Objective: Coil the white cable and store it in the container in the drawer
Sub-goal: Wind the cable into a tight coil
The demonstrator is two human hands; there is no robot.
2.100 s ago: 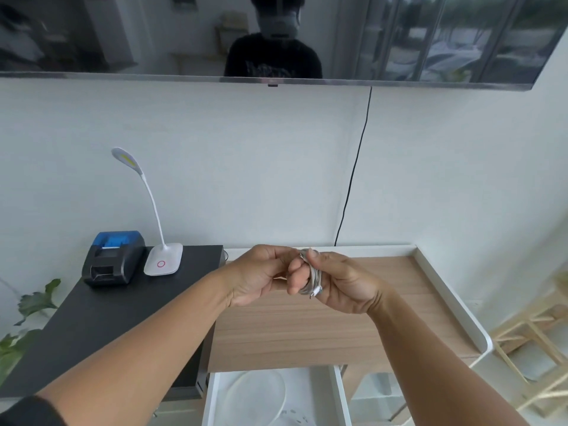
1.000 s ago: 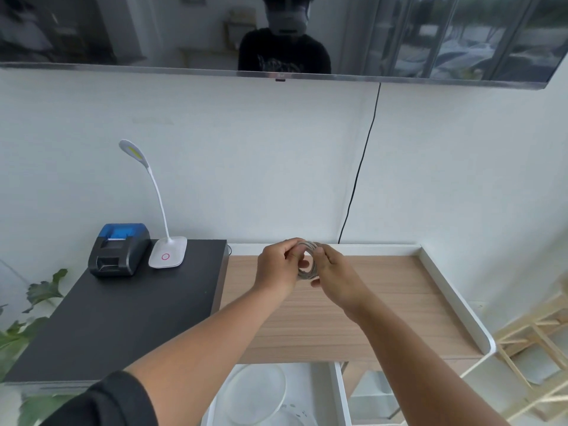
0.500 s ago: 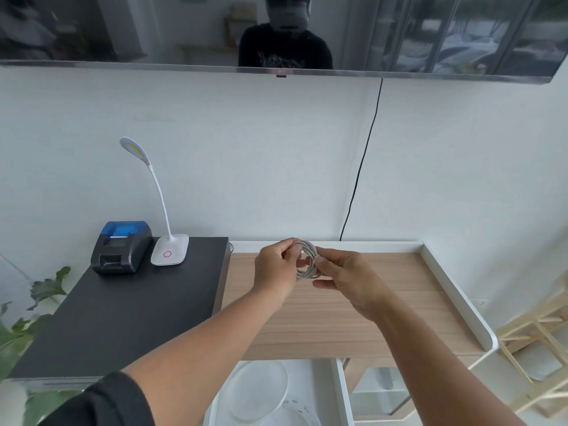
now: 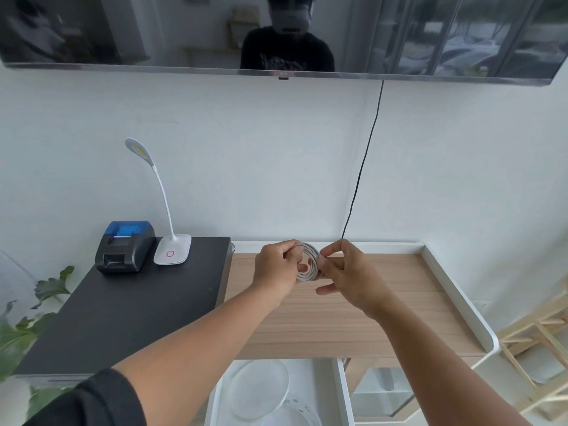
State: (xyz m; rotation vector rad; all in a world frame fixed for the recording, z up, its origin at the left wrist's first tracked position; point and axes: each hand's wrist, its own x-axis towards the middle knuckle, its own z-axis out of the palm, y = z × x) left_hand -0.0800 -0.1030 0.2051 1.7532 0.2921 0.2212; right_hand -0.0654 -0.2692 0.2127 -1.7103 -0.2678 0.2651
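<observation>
Fingers of both hands met on the white cable (image 4: 308, 262), which was wound into a small round coil and held up in the air above the wooden desk top (image 4: 384, 305), clear of its surface. The left hand (image 4: 276, 270) was curled almost into a fist, gripping the coil's left side, with a fingertip showing through the opening in the middle of the loops. The right hand (image 4: 347, 276) pinched the coil's right edge between the tips of its upper fingers near the top of the loop; its thumb stuck out free below, pointing left and touching nothing, and the rest of the hand was loosely bent rather than clenched. Whether a loose end of the cable lay under the right fingertips could not be made out.

Below the desk edge, at the bottom of the view, the white drawer (image 4: 342, 392) stood pulled out. Inside it lay a round clear lid (image 4: 259, 392) and, nearer the camera, the rim of a round clear container (image 4: 295, 415), partly cut off by the frame. The coil was well apart from the drawer, up over the back half of the desk.

To the left, on a black cabinet top (image 4: 123, 315), sat a black and blue printer (image 4: 124, 245) and just beside it a white desk lamp (image 4: 172, 252) with a bent neck. A black cord (image 4: 362, 167) ran down the wall behind the hands.
</observation>
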